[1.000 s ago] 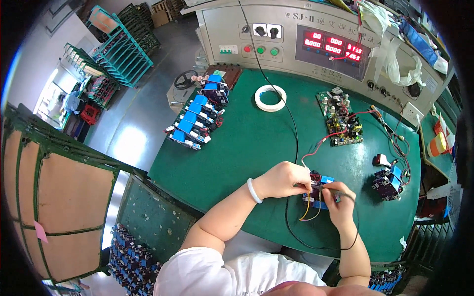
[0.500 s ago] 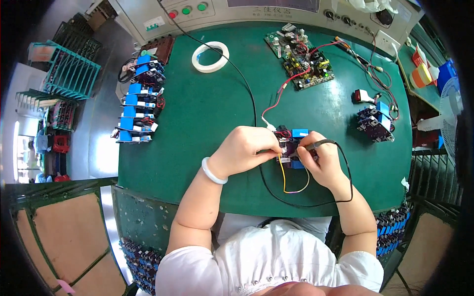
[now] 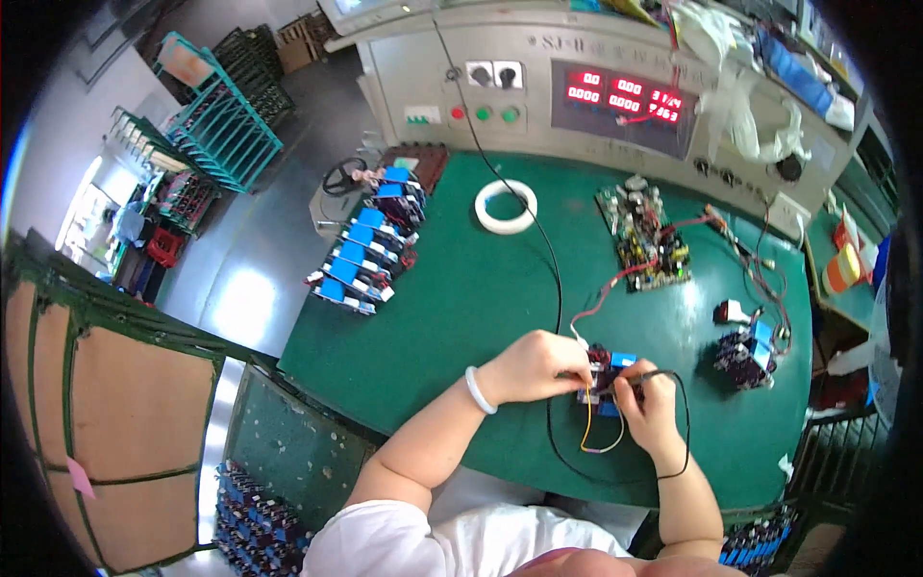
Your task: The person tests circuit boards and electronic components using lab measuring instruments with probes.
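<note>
A small dark circuit board (image 3: 603, 395) with blue blocks lies on the green bench in front of me, partly covered by my fingers. At its left side my left hand (image 3: 538, 365) is closed, its fingertips pinched on the end of a yellow wire (image 3: 588, 419). This wire loops down and joins a pale length that runs back up toward my right hand. My right hand (image 3: 654, 412) is closed round a dark pen-like probe (image 3: 652, 376) over the board; the tip is too small to make out. A black cable (image 3: 686, 423) trails from the probe.
A larger populated circuit board (image 3: 642, 240) lies farther back, with a red wire (image 3: 608, 288) leading to the small board. Blue-block modules stand in a row (image 3: 361, 252) at left and a stack (image 3: 745, 356) at right. A tape roll (image 3: 506, 207) and lit instrument panel (image 3: 615, 106) are behind.
The view has swung left and up, bringing the panel's lit red display into sight. Both hands keep their holds at the small board.
</note>
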`<state>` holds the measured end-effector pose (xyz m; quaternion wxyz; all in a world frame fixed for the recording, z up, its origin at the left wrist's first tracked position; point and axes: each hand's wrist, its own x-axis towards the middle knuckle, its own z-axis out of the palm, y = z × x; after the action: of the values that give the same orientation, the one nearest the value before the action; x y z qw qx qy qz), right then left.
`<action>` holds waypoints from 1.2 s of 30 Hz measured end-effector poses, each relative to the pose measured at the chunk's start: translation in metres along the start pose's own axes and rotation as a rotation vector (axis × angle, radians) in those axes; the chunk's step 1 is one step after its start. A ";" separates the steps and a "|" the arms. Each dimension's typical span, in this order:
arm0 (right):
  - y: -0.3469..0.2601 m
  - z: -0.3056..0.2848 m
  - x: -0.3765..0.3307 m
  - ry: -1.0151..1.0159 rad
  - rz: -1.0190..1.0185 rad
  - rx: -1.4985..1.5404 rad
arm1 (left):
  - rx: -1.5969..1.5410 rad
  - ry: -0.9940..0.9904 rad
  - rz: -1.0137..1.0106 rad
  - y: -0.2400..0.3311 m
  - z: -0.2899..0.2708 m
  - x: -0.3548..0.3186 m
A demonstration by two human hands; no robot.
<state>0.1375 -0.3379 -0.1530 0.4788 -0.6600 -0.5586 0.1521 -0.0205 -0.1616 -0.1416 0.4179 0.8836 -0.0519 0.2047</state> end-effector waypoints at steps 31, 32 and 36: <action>-0.040 -0.001 0.031 0.051 -0.043 -0.249 | -0.388 0.067 -0.325 -0.027 -0.033 0.002; -0.037 0.004 0.032 0.093 -0.068 -0.318 | -0.117 0.107 -0.358 -0.020 -0.036 0.008; -0.030 0.018 0.039 0.030 -0.131 -0.337 | 0.022 0.196 0.039 -0.050 -0.010 0.003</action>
<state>0.1192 -0.2971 -0.1248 0.3785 -0.6952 -0.6109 0.0151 -0.0075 -0.1217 -0.1702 0.4073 0.8628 -0.0257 0.2985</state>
